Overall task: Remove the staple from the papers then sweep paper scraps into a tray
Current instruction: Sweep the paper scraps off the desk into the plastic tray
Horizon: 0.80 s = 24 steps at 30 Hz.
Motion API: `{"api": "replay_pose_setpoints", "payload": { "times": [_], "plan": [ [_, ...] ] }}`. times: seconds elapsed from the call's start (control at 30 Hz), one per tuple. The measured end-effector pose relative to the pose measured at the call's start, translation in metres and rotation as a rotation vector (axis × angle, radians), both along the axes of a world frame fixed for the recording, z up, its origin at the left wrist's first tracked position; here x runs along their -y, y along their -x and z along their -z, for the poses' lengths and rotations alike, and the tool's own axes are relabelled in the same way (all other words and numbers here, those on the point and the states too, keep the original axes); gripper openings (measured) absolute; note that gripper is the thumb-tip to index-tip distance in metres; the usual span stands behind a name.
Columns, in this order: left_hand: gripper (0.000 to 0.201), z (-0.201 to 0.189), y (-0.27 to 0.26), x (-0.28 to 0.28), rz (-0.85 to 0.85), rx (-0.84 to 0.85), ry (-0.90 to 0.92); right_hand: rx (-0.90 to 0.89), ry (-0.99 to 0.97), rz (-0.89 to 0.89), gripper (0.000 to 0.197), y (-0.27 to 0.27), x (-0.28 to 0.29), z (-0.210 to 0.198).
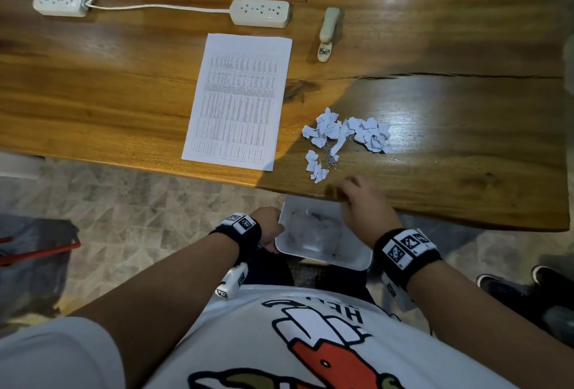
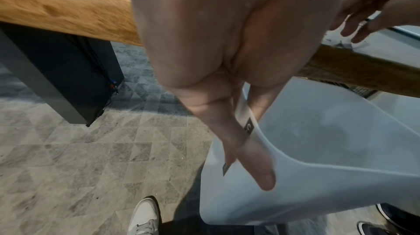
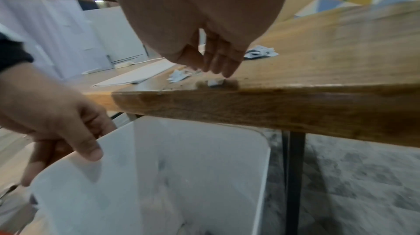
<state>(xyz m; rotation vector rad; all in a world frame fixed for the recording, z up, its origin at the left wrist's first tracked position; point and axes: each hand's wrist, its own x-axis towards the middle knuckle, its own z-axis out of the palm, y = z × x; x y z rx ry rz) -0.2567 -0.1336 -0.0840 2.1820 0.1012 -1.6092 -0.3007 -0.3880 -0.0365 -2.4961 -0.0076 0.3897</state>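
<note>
The paper scraps (image 1: pixel 348 132) mostly lie on the table (image 1: pixel 466 146) beyond the right hand (image 1: pixel 362 202), whose loose fingers hold nothing, while the left hand (image 1: pixel 268 222) grips the tray (image 1: pixel 360 259) below, seemingly near-empty, so sweeping has barely begun.

Bare table (image 1: pixel 450 115) right of paper scraps (image 1: pixel 348 132), printed sheet (image 1: pixel 237 101) on their left, stapler (image 1: pixel 327 33) beyond

Glossy wood table (image 1: pixel 435 103); paper scraps (image 1: pixel 348 132) — crumpled
</note>
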Motion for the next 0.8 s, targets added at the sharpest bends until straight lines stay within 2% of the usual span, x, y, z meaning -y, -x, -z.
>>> {"api": "replay_pose_setpoints", "payload": {
  "times": [0.07, 0.23, 0.27, 0.33, 0.4, 0.53, 0.6, 0.7, 0.73, 0.8],
  "plan": [
    [0.036, 0.001, 0.001, 0.0, -0.008, -0.007, 0.006, -0.03, 0.083, 0.097, 0.045, 0.001, 0.004, 0.0],
    [0.035, 0.0, -0.001, -0.002, -0.062, -0.048, -0.003, -0.195, -0.028, -0.221, 0.041, 0.0, -0.008, -0.003],
    [0.035, 0.0, -0.002, -0.003, -0.067, -0.049, 0.001, -0.18, -0.05, -0.206, 0.039, -0.005, -0.008, -0.006],
    [0.034, 0.001, -0.003, -0.005, -0.073, -0.039, 0.006, -0.114, -0.064, -0.056, 0.04, -0.024, -0.007, -0.013],
    [0.033, 0.0, -0.003, -0.006, -0.09, -0.029, 0.008, -0.011, -0.001, 0.038, 0.048, -0.048, -0.006, -0.013],
    [0.032, 0.002, -0.002, -0.006, -0.104, -0.017, -0.003, -0.047, 0.17, -0.046, 0.067, -0.078, -0.016, -0.006],
    [0.033, 0.005, -0.003, -0.007, -0.104, -0.023, -0.008, -0.06, 0.177, -0.131, 0.063, -0.066, -0.02, -0.007],
    [0.034, 0.007, -0.006, -0.011, -0.103, -0.035, -0.012, -0.046, 0.12, -0.284, 0.037, -0.031, -0.018, -0.008],
    [0.034, 0.008, -0.007, -0.011, -0.103, -0.036, -0.009, -0.046, 0.088, -0.298, 0.03, -0.025, -0.016, -0.01],
    [0.033, 0.008, -0.008, -0.011, -0.092, -0.035, -0.007, -0.041, 0.049, -0.239, 0.032, -0.028, -0.013, -0.011]
  ]
}}
